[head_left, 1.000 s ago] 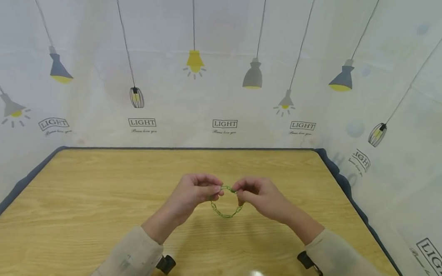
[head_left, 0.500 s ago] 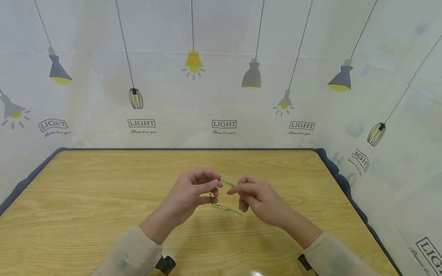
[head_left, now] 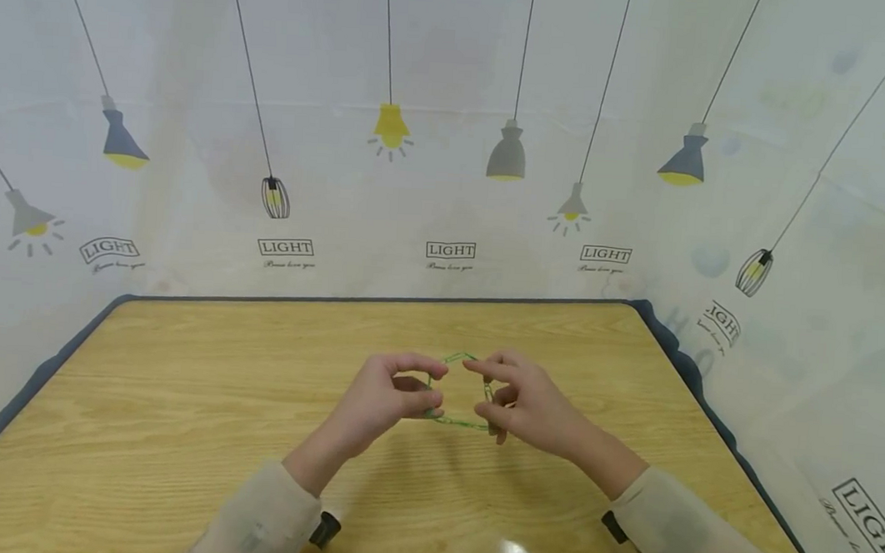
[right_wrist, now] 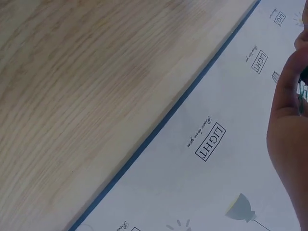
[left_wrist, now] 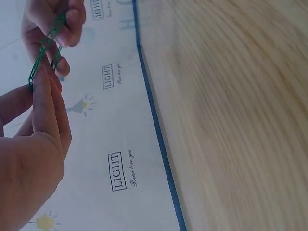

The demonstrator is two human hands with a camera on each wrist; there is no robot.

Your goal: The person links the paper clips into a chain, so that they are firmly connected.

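Note:
A ring of linked green paper clips (head_left: 461, 424) is stretched between my two hands above the table. My left hand (head_left: 379, 397) pinches its left side between thumb and fingers. On the other side my right hand (head_left: 532, 405) holds it, with the index finger reaching to the upper links. The left wrist view shows the paper clip chain (left_wrist: 47, 41) running from the left fingertips up to the right hand (left_wrist: 45, 19). Only a short piece of the chain (right_wrist: 301, 96) shows in the right wrist view, partly hidden behind the right hand (right_wrist: 290, 130).
The wood-grain table (head_left: 203, 398) spreads beneath both hands, bordered by a dark blue edge (head_left: 381, 299). Behind and beside it hangs a pale sheet (head_left: 329, 154) printed with lamps and the word LIGHT. Black camera mounts (head_left: 326, 529) sit by the sleeves.
The ring has turned and opened from a round loop into a wider, angular one. Both hands have shifted their fingers along the links, the left fingers spreading farther apart.

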